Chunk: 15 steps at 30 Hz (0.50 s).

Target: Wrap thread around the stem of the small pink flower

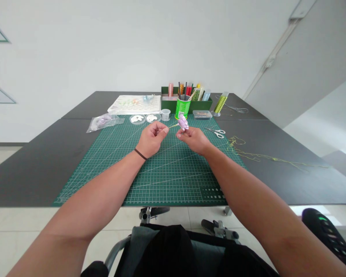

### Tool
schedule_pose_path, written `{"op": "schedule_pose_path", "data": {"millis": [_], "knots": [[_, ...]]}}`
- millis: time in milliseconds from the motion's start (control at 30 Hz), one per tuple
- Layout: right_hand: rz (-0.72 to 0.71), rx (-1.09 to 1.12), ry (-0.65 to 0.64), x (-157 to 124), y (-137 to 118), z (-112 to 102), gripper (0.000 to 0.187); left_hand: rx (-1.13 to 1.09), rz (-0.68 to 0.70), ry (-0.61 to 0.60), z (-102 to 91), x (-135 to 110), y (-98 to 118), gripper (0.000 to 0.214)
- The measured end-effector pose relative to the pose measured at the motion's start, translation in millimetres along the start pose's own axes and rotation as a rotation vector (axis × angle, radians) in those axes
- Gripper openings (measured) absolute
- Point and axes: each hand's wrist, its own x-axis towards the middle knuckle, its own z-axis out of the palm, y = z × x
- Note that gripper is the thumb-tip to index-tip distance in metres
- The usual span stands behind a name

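Note:
Over the green cutting mat (161,169), a small pale-purple artificial flower (183,122) lies tilted with its thin stem pointing left. My left hand (152,138) is closed, pinching the stem's end between thumb and fingertips. Just below the blossom, my right hand (194,138) is closed, its thumb and curled fingers at the lower petals. Exactly where those fingers meet the petals is partly hidden. White-handled scissors (217,132) rest on the mat to the right of my right hand.
Behind my hands stand a green can (182,107) of sticks, a dark green box (168,104) of thread spools, and dishes of white pieces (137,119). A plastic bag (103,121) lies left, beside a white pad (135,104). Yellow-green threads (259,156) trail across the table's right side.

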Motion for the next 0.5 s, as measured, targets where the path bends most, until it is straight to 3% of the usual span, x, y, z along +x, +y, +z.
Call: {"op": "schedule_pose_path", "data": {"millis": [133,500], "knots": [[-0.046,-0.032,0.006,-3.6,-7.2,-0.5,0.023,-0.002,0.000,0.132,-1.4,3.3,-7.5,0.027],[-0.144,-0.081,0.014,-13.1,-20.4,2.0,0.024,0.161,-0.120,0.212,0.4,4.6,-3.8,0.019]]}}
